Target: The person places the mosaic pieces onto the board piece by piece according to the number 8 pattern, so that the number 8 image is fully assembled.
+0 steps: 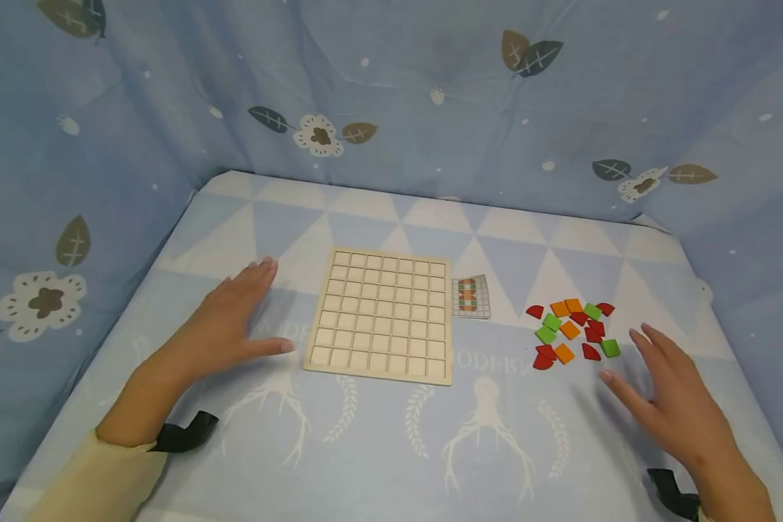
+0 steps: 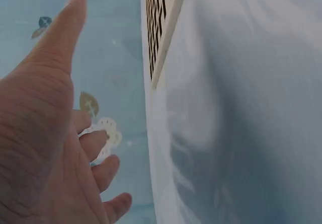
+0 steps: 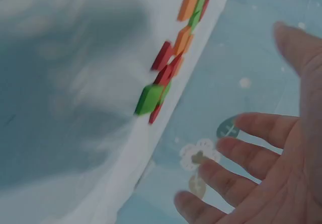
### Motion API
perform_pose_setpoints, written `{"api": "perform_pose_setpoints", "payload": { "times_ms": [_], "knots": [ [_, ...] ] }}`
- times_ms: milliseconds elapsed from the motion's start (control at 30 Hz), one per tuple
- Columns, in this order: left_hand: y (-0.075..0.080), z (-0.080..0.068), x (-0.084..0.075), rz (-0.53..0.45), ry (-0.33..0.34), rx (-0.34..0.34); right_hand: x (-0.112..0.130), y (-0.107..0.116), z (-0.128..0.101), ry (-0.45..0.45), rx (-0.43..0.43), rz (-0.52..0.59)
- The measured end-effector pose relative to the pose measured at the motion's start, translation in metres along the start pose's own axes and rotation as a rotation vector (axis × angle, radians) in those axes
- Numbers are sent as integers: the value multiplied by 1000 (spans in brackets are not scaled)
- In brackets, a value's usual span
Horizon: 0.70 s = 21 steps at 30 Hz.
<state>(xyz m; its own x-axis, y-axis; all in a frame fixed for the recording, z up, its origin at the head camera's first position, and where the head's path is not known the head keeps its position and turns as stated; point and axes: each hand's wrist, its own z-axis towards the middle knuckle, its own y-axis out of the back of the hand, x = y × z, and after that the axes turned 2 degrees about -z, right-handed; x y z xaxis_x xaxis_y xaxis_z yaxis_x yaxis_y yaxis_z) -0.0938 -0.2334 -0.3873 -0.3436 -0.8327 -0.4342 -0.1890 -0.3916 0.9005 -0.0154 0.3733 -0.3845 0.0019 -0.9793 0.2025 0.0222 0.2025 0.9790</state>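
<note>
Both hands are hovering spread and holding nothing: the left hand (image 1: 235, 319) just left of the wooden grid board (image 1: 382, 314), the right hand (image 1: 665, 391) well right of it, beside the coloured tiles (image 1: 573, 330).

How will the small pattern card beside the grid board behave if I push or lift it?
The pattern card looks paper-thin and lies flat on the cloth, so it would probably flex and be hard to pinch by an edge. It seems very light; a push would likely slide it, perhaps against the wooden grid board.
</note>
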Motion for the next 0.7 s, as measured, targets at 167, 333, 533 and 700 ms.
{"api": "perform_pose_setpoints", "payload": {
  "times_ms": [167, 333, 533, 700],
  "knots": [
    [-17, 15, -10, -29, -67, 56, 9, -1, 18, 57, 39, 25],
    [-25, 25, -16, -69, -84, 130, 16, -8, 38, 80, 64, 42],
    [-28, 31, -21, -108, -48, 191, 17, -15, 52, 47, 123, 28],
    [-29, 33, -23, -119, -16, 212, 16, -16, 61, 76, 101, 21]
  ]
}}
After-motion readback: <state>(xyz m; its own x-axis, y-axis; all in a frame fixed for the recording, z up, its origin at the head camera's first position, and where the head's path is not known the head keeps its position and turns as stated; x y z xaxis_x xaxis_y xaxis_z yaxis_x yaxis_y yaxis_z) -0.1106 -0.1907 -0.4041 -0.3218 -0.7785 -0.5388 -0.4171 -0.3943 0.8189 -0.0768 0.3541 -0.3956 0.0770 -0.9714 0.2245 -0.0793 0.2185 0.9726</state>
